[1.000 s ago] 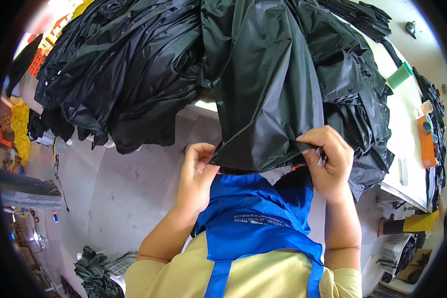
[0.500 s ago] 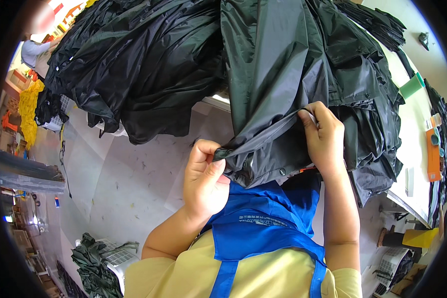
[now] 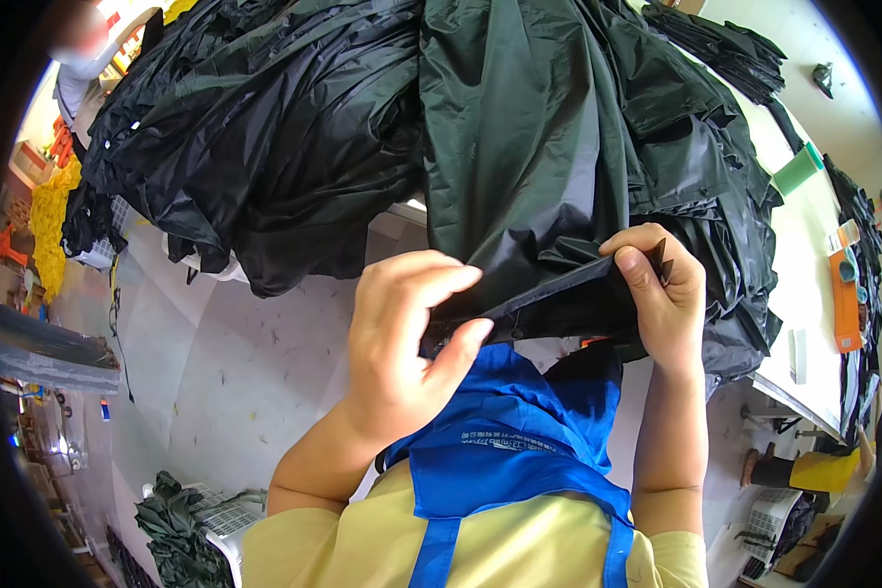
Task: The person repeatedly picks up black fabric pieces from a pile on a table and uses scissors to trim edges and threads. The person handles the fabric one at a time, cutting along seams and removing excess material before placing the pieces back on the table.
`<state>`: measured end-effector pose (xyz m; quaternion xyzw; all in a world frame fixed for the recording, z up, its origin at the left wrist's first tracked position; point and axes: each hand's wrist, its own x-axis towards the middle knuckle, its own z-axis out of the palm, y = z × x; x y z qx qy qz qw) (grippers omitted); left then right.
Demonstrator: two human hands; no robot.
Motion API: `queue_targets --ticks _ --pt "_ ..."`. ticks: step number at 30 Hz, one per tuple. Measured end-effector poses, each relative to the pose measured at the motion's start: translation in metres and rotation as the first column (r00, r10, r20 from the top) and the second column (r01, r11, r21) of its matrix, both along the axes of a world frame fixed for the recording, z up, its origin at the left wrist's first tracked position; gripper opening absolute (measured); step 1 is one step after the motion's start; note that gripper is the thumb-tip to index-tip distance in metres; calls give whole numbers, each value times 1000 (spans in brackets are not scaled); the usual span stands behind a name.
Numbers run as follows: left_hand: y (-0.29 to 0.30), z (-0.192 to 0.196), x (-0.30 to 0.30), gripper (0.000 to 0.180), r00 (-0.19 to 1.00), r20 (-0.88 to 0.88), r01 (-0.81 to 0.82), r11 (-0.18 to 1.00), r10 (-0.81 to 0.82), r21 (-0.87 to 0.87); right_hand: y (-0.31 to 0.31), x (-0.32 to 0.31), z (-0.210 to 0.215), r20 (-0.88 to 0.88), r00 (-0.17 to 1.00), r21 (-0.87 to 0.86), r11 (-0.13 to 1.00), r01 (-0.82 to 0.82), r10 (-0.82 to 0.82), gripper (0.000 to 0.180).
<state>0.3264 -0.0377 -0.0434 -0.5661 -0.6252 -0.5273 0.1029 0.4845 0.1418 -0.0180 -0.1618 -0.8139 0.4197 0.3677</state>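
Two hands grasp folded hem of dark green raincoat (image 3: 529,167), hanging off surface (image 3: 804,245) edge: left hand (image 3: 407,343) pinches hem near chest, right hand (image 3: 657,294) grips hem beside it. Black garments (image 3: 265,137) piled left.

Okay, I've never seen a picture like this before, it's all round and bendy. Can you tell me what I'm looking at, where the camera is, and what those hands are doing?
The camera sits on a person's head and looks down, and its very wide lens bends the edges into a circle. There is no machine here, only two bare hands. The left hand and the right hand each pinch the lower edge of a dark green garment and stretch it between them. The garment hangs from a big heap of black garments piled on a white table. Below the hands you see the person's own blue apron over a yellow shirt. Down on the floor stands a white basket holding more dark cloth.
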Motion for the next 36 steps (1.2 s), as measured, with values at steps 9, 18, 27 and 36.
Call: queue_targets --ticks 9,18,27,36 --pt "8 13 5 24 712 658 426 896 -246 -127 1 0 14 41 981 35 981 189 -190 12" --pt "15 12 5 19 634 681 487 873 -367 18 -43 2 19 18 1000 308 951 15 -22 32" --pt "14 13 5 24 637 661 533 846 -397 -6 -34 2 2 -147 956 -170 945 -278 255 8" --pt "15 13 1 25 484 768 562 822 -420 95 -19 22 17 129 992 436 898 -59 3 31"
